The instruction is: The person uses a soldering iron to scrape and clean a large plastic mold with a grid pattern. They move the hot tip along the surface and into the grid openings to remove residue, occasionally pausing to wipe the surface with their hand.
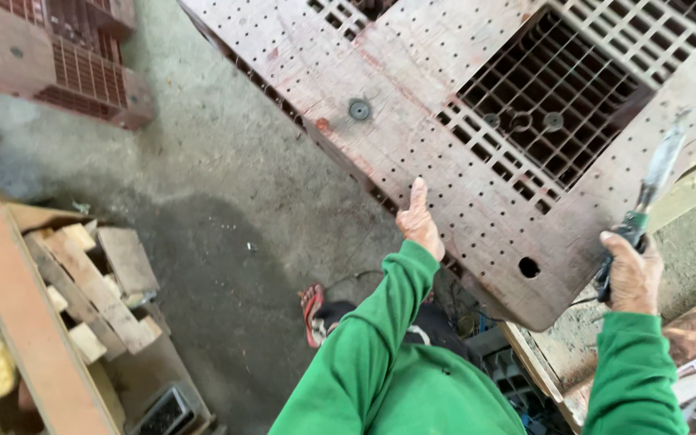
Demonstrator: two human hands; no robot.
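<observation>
A large reddish-brown plastic pallet (412, 105) with small holes and a grid opening fills the upper middle, its corner pointing down toward me. My left hand (419, 219), in a green sleeve, rests on the pallet's lower edge with one finger stretched up and nothing in it. My right hand (631, 274) grips a tool with a dark green handle and a long grey metal end (659, 167), which rises over the pallet's right edge.
A wooden box (10, 298) with several wood offcuts (94, 286) stands at the left. Another red pallet (66, 56) lies at the top left. Grey concrete floor (227, 209) lies between. My sandalled foot (312, 310) stands below. Wooden boards (686, 338) lie at the right.
</observation>
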